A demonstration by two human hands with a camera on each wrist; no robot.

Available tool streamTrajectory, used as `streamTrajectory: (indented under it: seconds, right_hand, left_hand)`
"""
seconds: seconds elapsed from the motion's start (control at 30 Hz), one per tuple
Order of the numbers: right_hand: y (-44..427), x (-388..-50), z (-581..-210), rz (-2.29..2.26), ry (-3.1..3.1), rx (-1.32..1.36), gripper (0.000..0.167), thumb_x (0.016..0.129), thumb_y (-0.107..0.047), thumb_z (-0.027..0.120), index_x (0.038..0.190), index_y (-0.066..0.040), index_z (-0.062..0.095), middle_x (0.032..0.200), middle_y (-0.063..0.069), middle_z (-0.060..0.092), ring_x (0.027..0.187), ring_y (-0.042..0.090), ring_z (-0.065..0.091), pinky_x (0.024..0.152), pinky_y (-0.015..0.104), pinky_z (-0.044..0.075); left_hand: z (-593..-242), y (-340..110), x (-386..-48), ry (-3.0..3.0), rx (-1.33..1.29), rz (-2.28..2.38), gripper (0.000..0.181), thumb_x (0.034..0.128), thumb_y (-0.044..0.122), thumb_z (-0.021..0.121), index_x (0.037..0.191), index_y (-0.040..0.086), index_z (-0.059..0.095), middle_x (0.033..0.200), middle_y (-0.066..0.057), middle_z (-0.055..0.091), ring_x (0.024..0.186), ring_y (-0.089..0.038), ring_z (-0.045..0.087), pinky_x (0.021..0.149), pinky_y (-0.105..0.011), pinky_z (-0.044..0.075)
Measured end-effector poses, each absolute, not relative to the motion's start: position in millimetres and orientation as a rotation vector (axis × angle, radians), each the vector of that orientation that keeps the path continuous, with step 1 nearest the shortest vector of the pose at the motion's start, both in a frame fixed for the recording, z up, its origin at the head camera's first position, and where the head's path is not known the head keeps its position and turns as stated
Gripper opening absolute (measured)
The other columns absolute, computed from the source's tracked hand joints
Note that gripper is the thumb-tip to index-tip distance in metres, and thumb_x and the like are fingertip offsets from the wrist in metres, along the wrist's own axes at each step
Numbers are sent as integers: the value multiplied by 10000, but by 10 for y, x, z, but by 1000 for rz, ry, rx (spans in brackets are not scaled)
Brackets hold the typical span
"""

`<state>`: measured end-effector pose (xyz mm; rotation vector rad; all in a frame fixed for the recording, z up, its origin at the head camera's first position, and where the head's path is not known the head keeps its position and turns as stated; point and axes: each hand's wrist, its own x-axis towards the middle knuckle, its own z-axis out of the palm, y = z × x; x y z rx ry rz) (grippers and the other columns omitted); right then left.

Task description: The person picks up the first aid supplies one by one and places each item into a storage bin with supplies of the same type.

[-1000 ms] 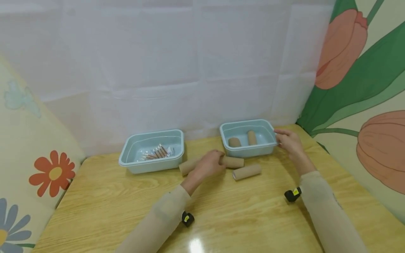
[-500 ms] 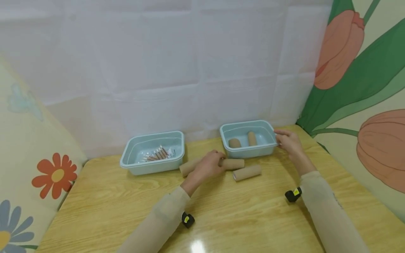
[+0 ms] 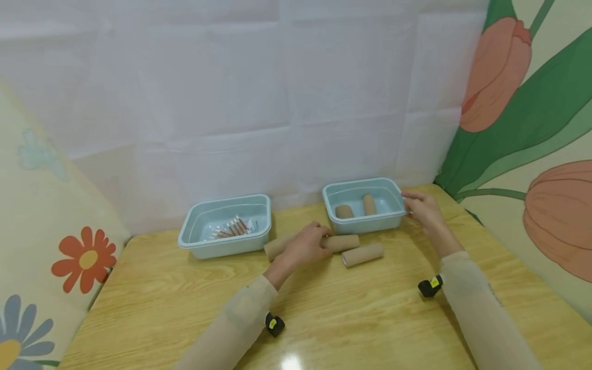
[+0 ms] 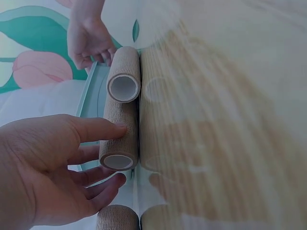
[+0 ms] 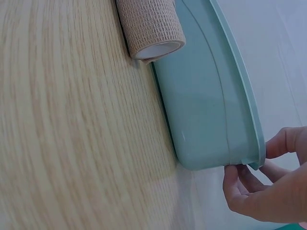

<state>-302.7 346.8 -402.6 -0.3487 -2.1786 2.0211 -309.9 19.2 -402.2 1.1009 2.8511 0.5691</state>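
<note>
My left hand (image 3: 305, 246) grips a tan crepe bandage roll (image 3: 343, 243) lying on the table; in the left wrist view the thumb (image 4: 115, 130) lies across its near side and the other fingers pass behind. A second bandage roll (image 3: 363, 254) lies just in front of it, its white core showing. To the left, partly covered by that hand, is a third bandage roll (image 3: 279, 247). My right hand (image 3: 424, 210) pinches the right end of a light blue plastic bin (image 3: 370, 224), thumb at the rim and fingers beneath. Two bandage rolls (image 3: 369, 204) rest inside this bin.
Another light blue bin (image 3: 226, 250) stands at the back left, with several cotton swabs (image 3: 236, 226) in clear wrapping. A white sheet (image 3: 222, 103) hangs behind the wooden table (image 3: 361, 318). Flower-painted panels (image 3: 532, 154) flank both sides.
The whole head view shifts slightly down and right. Both hands, the bandage rolls and the bins keep almost the same places relative to each other.
</note>
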Motion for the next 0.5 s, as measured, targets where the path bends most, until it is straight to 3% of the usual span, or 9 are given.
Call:
streamTrajectory:
  seconds: [0.13, 0.5]
  right_hand:
    - [3465, -3025, -4025, 2015, -2179, -350, 552, 937, -67, 478, 1478, 41, 480, 1295, 198, 502, 1014, 193, 527, 1036, 437, 428]
    - [3462, -3019, -4013, 2001, -2195, -372, 539, 962, -90, 487, 1489, 25, 476, 1380, 221, 490, 1013, 185, 534, 1042, 440, 430]
  left_hand:
    - [-4041, 200, -3113, 2836, 1096, 586, 406, 900, 138, 794, 1264, 8, 671, 1165, -134, 592, 1053, -275, 583, 904, -405, 502]
    - [-4025, 219, -3096, 2826, 1071, 601, 431, 896, 149, 793, 1279, -3, 666, 1168, -135, 624, 1069, -276, 603, 930, -404, 498]
